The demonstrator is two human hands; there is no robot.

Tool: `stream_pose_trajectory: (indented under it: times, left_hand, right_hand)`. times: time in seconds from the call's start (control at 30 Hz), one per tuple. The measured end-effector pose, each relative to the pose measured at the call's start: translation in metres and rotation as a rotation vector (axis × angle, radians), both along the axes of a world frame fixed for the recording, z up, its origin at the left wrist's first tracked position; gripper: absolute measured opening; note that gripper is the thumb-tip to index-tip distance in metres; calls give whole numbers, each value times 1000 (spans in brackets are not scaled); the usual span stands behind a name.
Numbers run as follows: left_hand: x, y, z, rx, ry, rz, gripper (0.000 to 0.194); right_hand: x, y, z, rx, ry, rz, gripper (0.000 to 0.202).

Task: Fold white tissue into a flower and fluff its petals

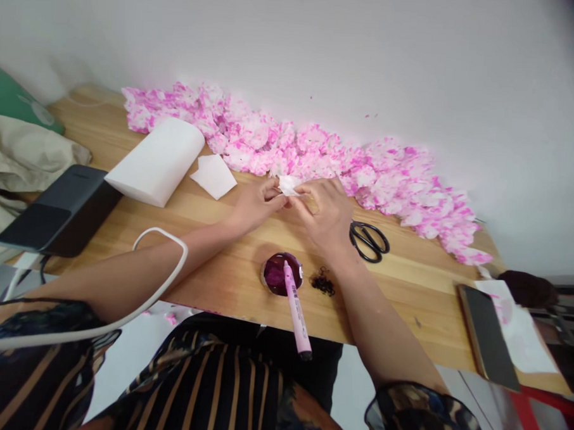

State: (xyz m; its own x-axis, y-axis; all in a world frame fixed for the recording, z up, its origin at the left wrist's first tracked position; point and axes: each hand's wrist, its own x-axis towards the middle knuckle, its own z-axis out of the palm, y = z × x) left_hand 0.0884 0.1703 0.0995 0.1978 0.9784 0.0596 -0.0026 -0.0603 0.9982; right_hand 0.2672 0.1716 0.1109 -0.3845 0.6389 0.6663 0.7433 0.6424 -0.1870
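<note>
A small piece of white tissue (289, 185) is pinched between my left hand (256, 206) and my right hand (326, 211), over the middle of the table. Behind it runs a long row of pink and white paper flowers (313, 146) along the wall. Nearer to me, a pink marker (296, 310) leans across a round dish of dark purple liquid (275, 275). Black-handled scissors (370, 242) lie right of my right hand, and a small tangle of dark strands (323, 282) is beside the dish.
On the wooden table (227, 279) at left are a white paper stack (158, 162), loose white sheets (214, 176) and a black power bank (61, 208). A white cable (183, 261) crosses my left arm. A dark phone (487, 334) and stained paper (520, 330) lie right.
</note>
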Motion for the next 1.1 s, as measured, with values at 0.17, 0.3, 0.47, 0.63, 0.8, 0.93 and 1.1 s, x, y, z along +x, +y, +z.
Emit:
stream_pose_trajectory:
  times: [0.17,0.3,0.47,0.63,0.8,0.93,1.1]
  left_hand:
    - [1,4,-7,-7,-55,2,18]
    - [2,7,-13,-79,-234,-52,22]
    - [1,8,-11,-294,-497,-132,27]
    - [-2,10,-5,-379,-595,-136,16]
    - [-5,11,-4,-392,-607,-155,14]
    - [-4,10,-4,-380,-598,-153,19]
    - [-3,8,-3,-406,-626,-159,17]
  right_hand:
    - [-3,0,-2,65,-86,-3,20]
    - [-4,-2,-3,57,-60,6,22]
    - [-4,0,-8,15,-17,65,21]
    - [2,0,2,-21,98,83,17]
    - [10,-1,18,-42,164,60,28]
    - [10,-1,17,-46,94,75,26]
    - [9,3,8,6,32,-3,15]
